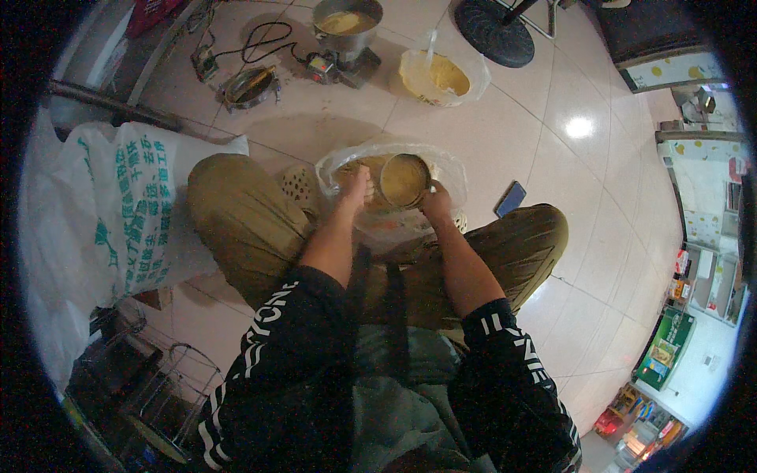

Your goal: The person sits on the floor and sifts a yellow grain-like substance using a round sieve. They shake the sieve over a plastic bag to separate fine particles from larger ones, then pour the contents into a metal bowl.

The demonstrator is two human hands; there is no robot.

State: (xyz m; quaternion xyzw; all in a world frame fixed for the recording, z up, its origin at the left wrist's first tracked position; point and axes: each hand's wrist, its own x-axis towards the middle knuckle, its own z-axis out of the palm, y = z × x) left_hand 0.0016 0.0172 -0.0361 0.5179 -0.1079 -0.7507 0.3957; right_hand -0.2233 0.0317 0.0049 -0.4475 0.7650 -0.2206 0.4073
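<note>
My right hand (pixel 436 203) grips the rim of a round sieve (pixel 404 181) at its right side. Tan powder shows inside the sieve, which is over a clear plastic bag (pixel 456 171) lying open between my feet. More tan powder (pixel 374 162) is in the bag. My left hand (pixel 359 188) is curled just left of the sieve, above the powder; whether its fingers hold anything cannot be made out.
Ahead on the tiles stand a metal grinder (pixel 349 41) with powder in its bowl, its round lid (pixel 251 87), and a bag-lined yellow bowl (pixel 437 77). A phone (pixel 510 199) lies near my right knee. A large white woven sack (pixel 136 207) leans at my left.
</note>
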